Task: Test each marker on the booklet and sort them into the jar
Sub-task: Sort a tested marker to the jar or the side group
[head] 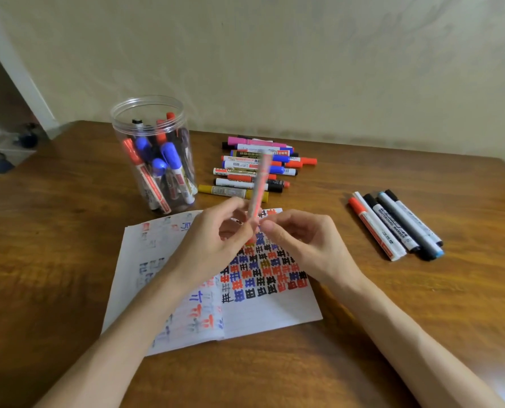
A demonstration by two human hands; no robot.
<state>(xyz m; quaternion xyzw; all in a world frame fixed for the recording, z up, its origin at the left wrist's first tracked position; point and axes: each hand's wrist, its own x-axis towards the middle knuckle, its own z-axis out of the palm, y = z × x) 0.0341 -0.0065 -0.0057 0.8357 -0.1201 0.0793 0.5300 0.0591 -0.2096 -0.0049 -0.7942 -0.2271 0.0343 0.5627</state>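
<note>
As the marker point(258, 184) stood nearly upright over the open booklet point(274, 316), my left hand point(215, 240) and right hand point(301, 245) each had a pinching grip on its lower end, the jar point(154, 154) behind left.

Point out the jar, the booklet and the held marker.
jar point(147, 98): head view, far side of the clear rim.
booklet point(269, 313): head view, bare lower part of the right page.
marker point(259, 184): head view, middle of the blurred barrel.
</note>
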